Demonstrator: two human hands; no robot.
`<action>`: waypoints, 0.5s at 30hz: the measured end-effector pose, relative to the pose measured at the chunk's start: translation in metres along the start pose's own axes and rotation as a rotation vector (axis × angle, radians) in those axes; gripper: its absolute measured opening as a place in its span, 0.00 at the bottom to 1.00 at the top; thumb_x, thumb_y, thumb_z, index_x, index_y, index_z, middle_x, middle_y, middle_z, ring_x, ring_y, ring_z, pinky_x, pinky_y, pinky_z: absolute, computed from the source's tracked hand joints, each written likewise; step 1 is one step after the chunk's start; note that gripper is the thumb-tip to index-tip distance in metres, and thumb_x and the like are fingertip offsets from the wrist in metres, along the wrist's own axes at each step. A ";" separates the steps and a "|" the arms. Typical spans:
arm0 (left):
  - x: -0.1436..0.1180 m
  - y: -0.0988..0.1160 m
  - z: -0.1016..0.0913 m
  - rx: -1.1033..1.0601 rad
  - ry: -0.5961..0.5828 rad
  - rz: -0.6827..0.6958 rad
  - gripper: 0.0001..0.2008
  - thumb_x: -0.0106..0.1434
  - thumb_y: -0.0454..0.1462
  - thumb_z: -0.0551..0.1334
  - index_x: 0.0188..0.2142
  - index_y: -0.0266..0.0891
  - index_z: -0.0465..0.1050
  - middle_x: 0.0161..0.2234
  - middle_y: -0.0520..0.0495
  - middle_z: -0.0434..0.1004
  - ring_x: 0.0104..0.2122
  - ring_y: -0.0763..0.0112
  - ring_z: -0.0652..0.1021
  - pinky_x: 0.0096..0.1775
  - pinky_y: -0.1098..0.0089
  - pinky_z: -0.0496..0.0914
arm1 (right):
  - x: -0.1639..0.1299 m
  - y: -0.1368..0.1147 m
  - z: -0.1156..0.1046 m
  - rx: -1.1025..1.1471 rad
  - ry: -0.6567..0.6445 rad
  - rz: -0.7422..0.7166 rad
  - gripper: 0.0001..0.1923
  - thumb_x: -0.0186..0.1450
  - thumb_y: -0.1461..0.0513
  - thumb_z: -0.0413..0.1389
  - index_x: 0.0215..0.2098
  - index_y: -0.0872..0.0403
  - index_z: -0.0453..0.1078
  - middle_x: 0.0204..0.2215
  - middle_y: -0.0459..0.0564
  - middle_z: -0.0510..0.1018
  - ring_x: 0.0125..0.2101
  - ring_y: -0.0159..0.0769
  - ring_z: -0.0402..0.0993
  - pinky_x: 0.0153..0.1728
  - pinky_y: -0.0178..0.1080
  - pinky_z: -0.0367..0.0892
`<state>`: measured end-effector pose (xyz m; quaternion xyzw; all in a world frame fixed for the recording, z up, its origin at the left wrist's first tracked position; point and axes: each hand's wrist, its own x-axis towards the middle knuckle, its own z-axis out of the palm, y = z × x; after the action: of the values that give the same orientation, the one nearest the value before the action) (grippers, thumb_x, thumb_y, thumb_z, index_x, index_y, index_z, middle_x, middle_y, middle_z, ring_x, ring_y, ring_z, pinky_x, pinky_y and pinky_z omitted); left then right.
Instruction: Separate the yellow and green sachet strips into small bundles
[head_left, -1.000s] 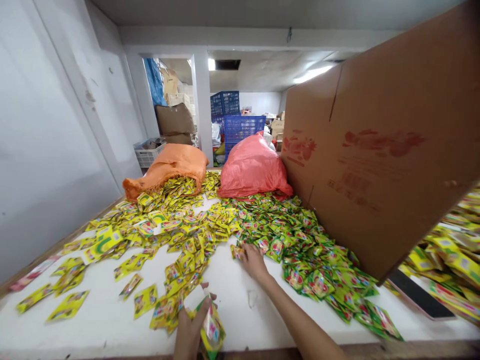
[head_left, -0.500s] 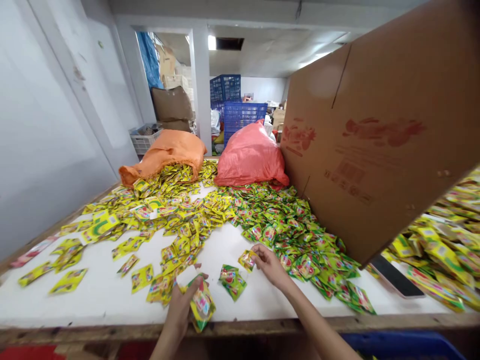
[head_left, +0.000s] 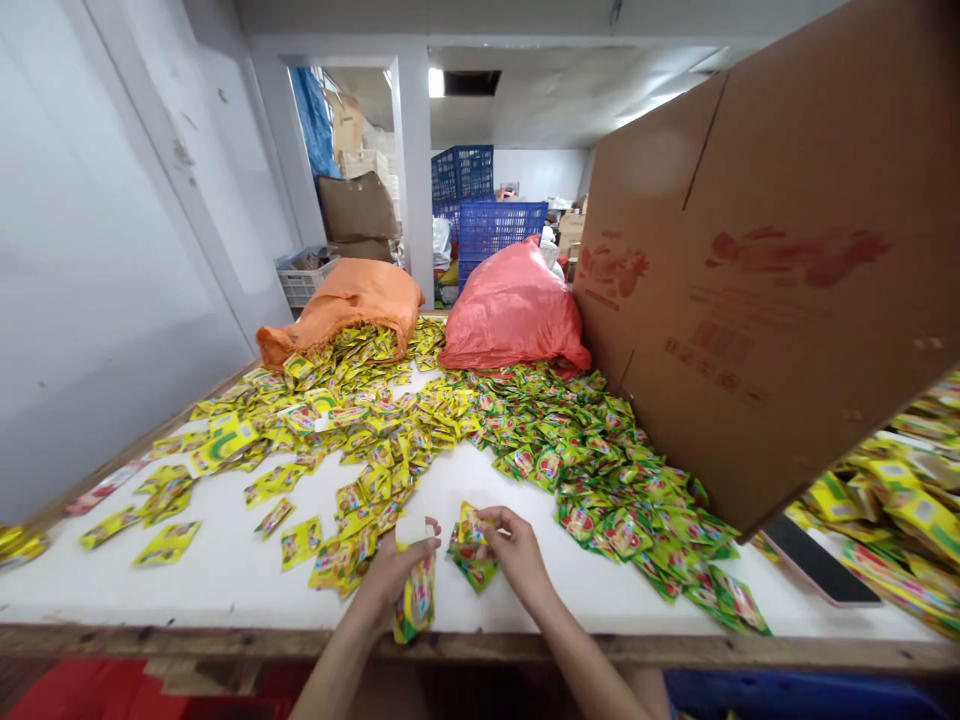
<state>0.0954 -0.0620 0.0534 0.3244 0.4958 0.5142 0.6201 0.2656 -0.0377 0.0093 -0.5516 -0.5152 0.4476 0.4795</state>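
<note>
At table (head_left: 225,590) edge: left hand (head_left: 391,572) grips sachet stack (head_left: 418,598); right hand (head_left: 516,545) pinches sachet (head_left: 471,522).

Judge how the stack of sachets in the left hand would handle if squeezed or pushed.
The sachet stack looks thin and glossy, so probably light and slippery. It bows slightly in the left hand, suggesting floppy film. Loosely gripped, the stack may fan apart.

White table (head_left: 225,590), strewn sachets (head_left: 600,470), two sacks (head_left: 517,310)
</note>
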 end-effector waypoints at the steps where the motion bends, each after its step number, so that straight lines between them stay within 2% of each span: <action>1: 0.000 0.000 0.003 0.025 -0.005 0.011 0.14 0.43 0.36 0.67 0.33 0.37 0.73 0.30 0.44 0.80 0.33 0.58 0.78 0.37 0.61 0.70 | -0.003 0.003 0.004 -0.030 0.019 0.007 0.09 0.53 0.56 0.54 0.29 0.53 0.66 0.23 0.45 0.72 0.18 0.34 0.69 0.21 0.35 0.59; 3: 0.000 0.001 0.010 0.070 -0.037 0.022 0.12 0.44 0.36 0.67 0.31 0.39 0.74 0.28 0.46 0.80 0.31 0.58 0.78 0.37 0.61 0.70 | -0.007 0.007 0.010 -0.132 0.075 0.029 0.07 0.51 0.58 0.57 0.27 0.51 0.66 0.19 0.43 0.70 0.20 0.35 0.68 0.23 0.35 0.57; 5: -0.001 0.003 0.016 0.100 -0.069 0.011 0.11 0.44 0.34 0.66 0.31 0.39 0.75 0.28 0.46 0.80 0.31 0.58 0.78 0.38 0.61 0.70 | -0.009 0.010 0.012 -0.294 0.145 0.054 0.10 0.50 0.59 0.58 0.30 0.50 0.65 0.18 0.43 0.70 0.23 0.38 0.69 0.25 0.36 0.56; 8: -0.004 0.007 0.021 0.115 -0.066 -0.018 0.10 0.44 0.34 0.65 0.30 0.39 0.75 0.28 0.45 0.80 0.32 0.56 0.78 0.36 0.60 0.70 | -0.006 0.011 0.011 -0.477 0.196 0.052 0.12 0.48 0.57 0.59 0.30 0.51 0.66 0.25 0.50 0.73 0.30 0.43 0.69 0.30 0.38 0.57; 11: -0.006 0.008 0.020 0.083 -0.053 -0.047 0.10 0.44 0.34 0.65 0.30 0.40 0.74 0.27 0.45 0.79 0.33 0.55 0.77 0.33 0.61 0.71 | -0.002 0.010 0.011 -0.471 0.166 0.027 0.11 0.46 0.59 0.61 0.23 0.52 0.65 0.27 0.52 0.73 0.34 0.46 0.68 0.34 0.40 0.58; 15: -0.007 0.003 0.015 0.031 -0.091 -0.090 0.10 0.43 0.35 0.66 0.29 0.40 0.73 0.25 0.46 0.79 0.30 0.55 0.78 0.31 0.60 0.71 | -0.004 0.007 0.014 -0.369 0.066 -0.009 0.10 0.48 0.61 0.59 0.25 0.52 0.62 0.23 0.45 0.72 0.29 0.40 0.70 0.31 0.37 0.61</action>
<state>0.1086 -0.0667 0.0623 0.3344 0.4892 0.4628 0.6593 0.2527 -0.0410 0.0009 -0.6422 -0.5751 0.3249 0.3888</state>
